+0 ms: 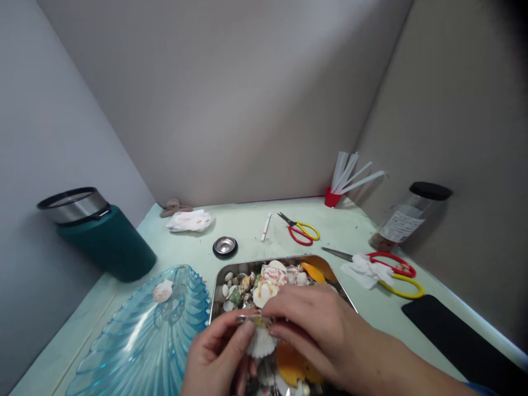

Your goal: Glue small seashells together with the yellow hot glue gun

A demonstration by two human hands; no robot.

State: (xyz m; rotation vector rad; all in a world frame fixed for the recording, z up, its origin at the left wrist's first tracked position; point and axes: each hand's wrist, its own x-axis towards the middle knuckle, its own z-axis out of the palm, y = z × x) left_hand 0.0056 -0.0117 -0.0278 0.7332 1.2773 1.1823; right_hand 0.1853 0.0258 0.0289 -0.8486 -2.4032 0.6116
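Observation:
A small white scallop shell (pixel 263 343) is pinched between the thumb and fingers of my left hand (pixel 220 355). Along its hinge edge lies a thin shiny metal piece (pixel 249 318) with a yellowish spot beside it. My right hand (pixel 325 327) is closed in a pinch at the right end of the metal piece, its fingertips against the shell's upper edge. Both hands are over a metal tray (pixel 335 278) filled with mixed seashells. Below them, partly covered, lies an orange scallop shell (pixel 290 364). Pink-patterned shells (pixel 274 274) show past my right fingers.
At left are a blue shell-shaped glass dish (pixel 140 335) holding one shell (pixel 163 291), and a teal tumbler (pixel 105 239). Behind the tray lie a round lid (pixel 225 247) and scissors (pixel 300 228). Larger scissors (pixel 396 269), a jar (pixel 402 220) and a red cup (pixel 332 197) with sticks are at right.

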